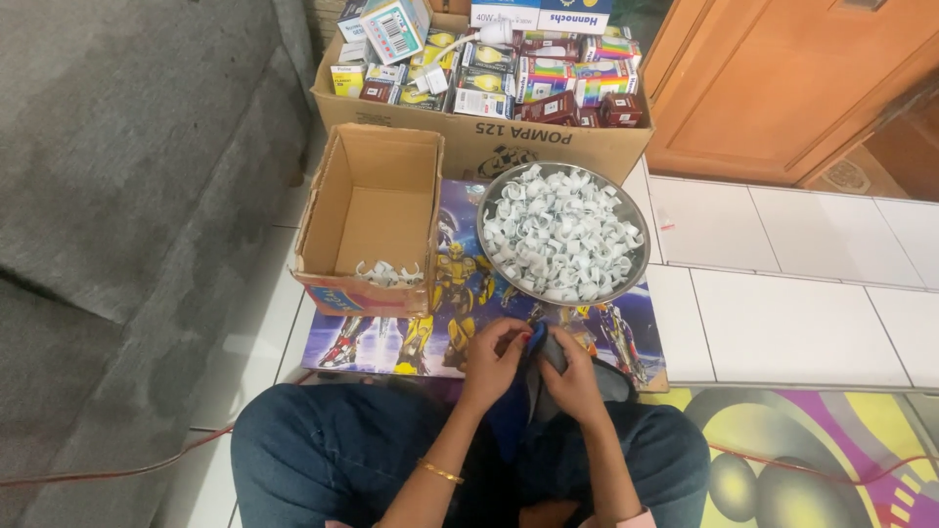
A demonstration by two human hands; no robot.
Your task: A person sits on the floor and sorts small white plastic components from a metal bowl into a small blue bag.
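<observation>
Two hands pinch a small dark piece over the lap.

Left hand (496, 357) and right hand (572, 372) close fingers on the dark piece (544, 350) at the picture mat's (626, 332) near edge, below a metal bowl (636, 269) of white clips (559, 233).

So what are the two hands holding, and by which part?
Both the left hand and the right hand pinch a small dark thing between the fingertips; what it is cannot be told.

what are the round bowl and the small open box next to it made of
The round bowl looks like metal, probably stainless steel: silvery, shiny rim. The small open box looks like corrugated cardboard: matt brown walls, folded flaps, a printed outer side. The white clips in the bowl look plastic.
</observation>
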